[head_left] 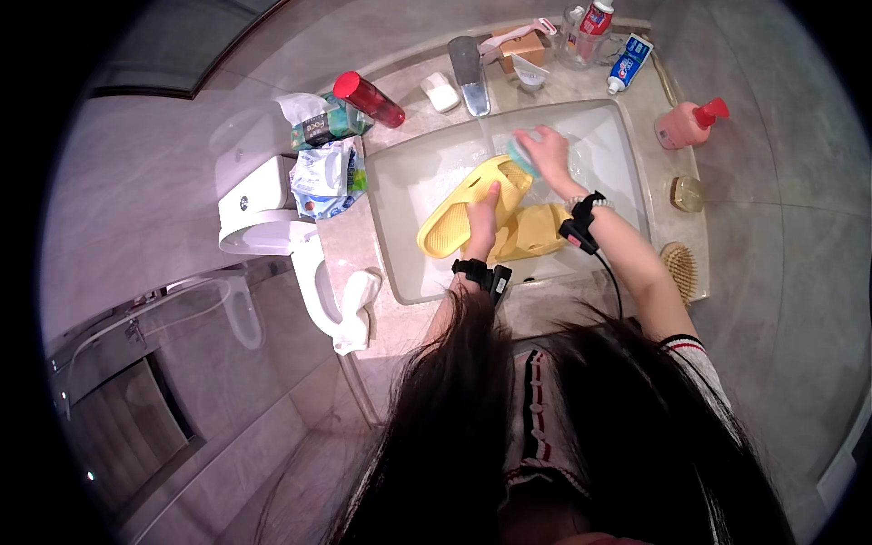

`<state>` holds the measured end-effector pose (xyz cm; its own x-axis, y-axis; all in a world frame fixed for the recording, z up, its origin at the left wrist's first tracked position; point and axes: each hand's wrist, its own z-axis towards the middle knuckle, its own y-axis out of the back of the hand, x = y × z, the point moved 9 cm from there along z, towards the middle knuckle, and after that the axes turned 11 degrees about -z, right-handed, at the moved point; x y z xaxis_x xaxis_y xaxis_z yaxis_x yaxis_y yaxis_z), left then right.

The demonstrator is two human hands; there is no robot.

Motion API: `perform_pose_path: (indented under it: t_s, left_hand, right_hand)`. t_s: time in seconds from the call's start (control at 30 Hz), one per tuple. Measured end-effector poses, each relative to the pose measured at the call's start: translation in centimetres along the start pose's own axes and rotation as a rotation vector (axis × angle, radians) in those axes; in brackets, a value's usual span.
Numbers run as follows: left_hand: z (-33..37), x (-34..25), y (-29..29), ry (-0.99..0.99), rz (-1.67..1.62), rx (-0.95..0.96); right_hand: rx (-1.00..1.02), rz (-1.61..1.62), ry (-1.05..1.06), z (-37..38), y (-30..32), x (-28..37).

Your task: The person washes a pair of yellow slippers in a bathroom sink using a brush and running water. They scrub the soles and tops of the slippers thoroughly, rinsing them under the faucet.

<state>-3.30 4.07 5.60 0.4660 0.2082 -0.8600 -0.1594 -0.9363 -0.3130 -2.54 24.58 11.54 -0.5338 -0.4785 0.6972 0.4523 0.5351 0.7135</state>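
Note:
Over the white sink, my left hand is closed round the side of a yellow slipper, its thumb lying on top. My right hand grips a light teal scrubber, perhaps a sponge, at the far end of that slipper, beside the faucet. A thin stream of water seems to fall from the faucet behind the slipper. A second yellow slipper lies in the sink, partly behind my left hand and the first slipper. Both wrists wear black straps with small devices.
Along the counter's back stand a red bottle, white soap, a glass cup and a toothpaste tube. A pink pump bottle and bristle brush sit right. Left are wipes, a white cloth and the toilet.

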Motion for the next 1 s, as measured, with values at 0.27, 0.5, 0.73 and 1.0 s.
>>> perform_pose_path:
  t_s: [0.27, 0.5, 0.73, 1.0]
  left_hand:
    - [-1.3, -3.9, -3.9, 0.295, -0.653, 0.304]
    - [-0.8, -1.3, -3.9, 0.291, -0.877, 0.24]
    - [-0.2, 1.0, -3.9, 0.369, -0.891, 0.155]
    - [0.9, 2.0, -3.0, 0.329, -0.989, 0.116]
  right_hand:
    - [-0.141, 0.113, -0.054, 0.8, 1.6, -1.1]
    - [0.07, 0.103, 0.047, -2.7, 1.1, 3.3]
    - [0.117, 0.122, 0.258, -5.2, -0.8, 4.5]
    - [0.108, 0.015, 0.194, -4.8, -1.0, 4.0]
